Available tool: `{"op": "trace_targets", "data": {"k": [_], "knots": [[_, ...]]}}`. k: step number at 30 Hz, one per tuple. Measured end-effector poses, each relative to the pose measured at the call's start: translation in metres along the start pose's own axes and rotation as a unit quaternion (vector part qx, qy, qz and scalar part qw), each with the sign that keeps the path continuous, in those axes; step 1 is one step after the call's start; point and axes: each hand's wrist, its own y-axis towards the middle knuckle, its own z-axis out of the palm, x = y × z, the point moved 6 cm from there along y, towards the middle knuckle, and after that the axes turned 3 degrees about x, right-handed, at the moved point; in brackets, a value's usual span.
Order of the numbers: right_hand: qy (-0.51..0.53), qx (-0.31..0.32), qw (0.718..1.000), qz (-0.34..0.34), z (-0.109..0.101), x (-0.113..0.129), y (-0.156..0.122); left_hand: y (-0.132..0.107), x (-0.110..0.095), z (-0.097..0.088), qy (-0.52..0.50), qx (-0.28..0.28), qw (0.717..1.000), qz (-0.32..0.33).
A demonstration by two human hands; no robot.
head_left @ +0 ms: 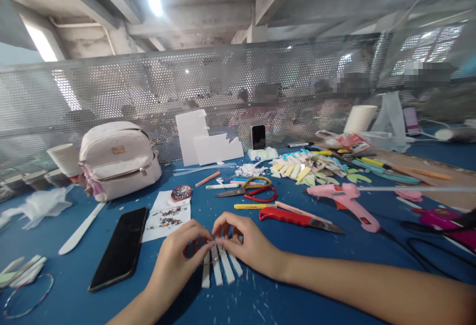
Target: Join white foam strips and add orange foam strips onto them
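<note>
Both hands meet over the blue table at the upper ends of several white foam-like strips (216,268), which lie fanned out side by side. My left hand (182,250) is closed in a pinch, thumb against fingers. My right hand (251,243) pinches right beside it, fingertips nearly touching the left ones. Whatever is between the fingertips is too small and covered to name. Just beyond my left hand lies a white paper (159,203) scattered with small dark and coloured bits. A round red-rimmed container (181,193) of similar bits sits on its top edge.
A black phone (119,248) lies left, near a white backpack (118,159). Ahead are red-handled scissors (260,191), a red utility knife (286,217), a yellow pen (253,207) and a pile of coloured strips (307,166). A pink glue gun (344,198) with a cable lies right.
</note>
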Motion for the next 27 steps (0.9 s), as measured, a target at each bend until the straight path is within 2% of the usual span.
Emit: {"op": "trace_targets", "data": {"k": [16, 27], "knots": [[0.001, 0.027, 1.0, -0.009, 0.004, -0.003, -0.001, -0.001, -0.011, -0.004, -0.012, -0.019, 0.998, 0.062], [0.007, 0.039, 0.999, -0.022, 0.005, 0.0, -0.002, -0.002, -0.009, -0.002, -0.011, -0.003, 0.998, 0.063]]}}
